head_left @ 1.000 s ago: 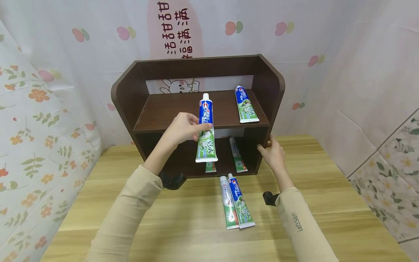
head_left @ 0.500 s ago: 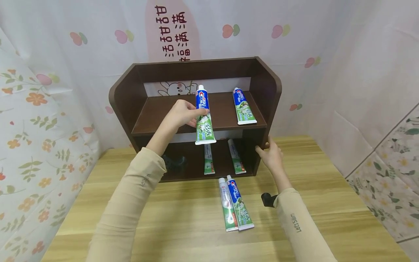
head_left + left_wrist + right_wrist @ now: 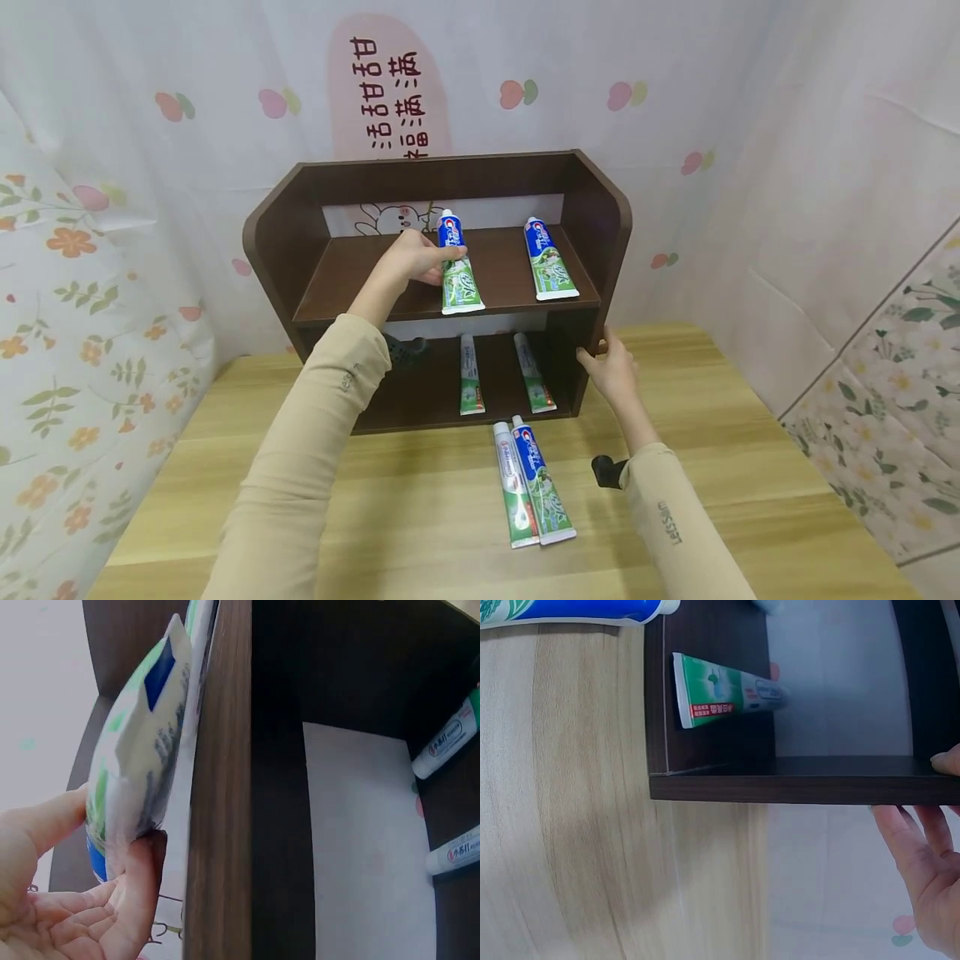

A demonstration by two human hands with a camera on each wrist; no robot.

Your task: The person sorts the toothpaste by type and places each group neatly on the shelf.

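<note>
My left hand pinches a blue and green toothpaste tube between thumb and fingers, cap toward the back, over the upper board of a dark brown two-tier shelf. In the left wrist view, the held tube is tilted beside the board's front edge; whether it touches the board I cannot tell. My right hand grips the shelf's right side panel, thumb on the inner face and fingers outside. A matching toothpaste tube lies on the upper board's right part.
Two white and green toothpaste tubes, a left one and a right one, lie on the lower tier. On the wooden table in front, a white and green tube lies against a blue and green one. Patterned curtains stand behind.
My left hand has carried its toothpaste tube back and down, from in front of the shelf to over the upper board. My right hand keeps its grip on the side panel. The head view has tilted slightly.
</note>
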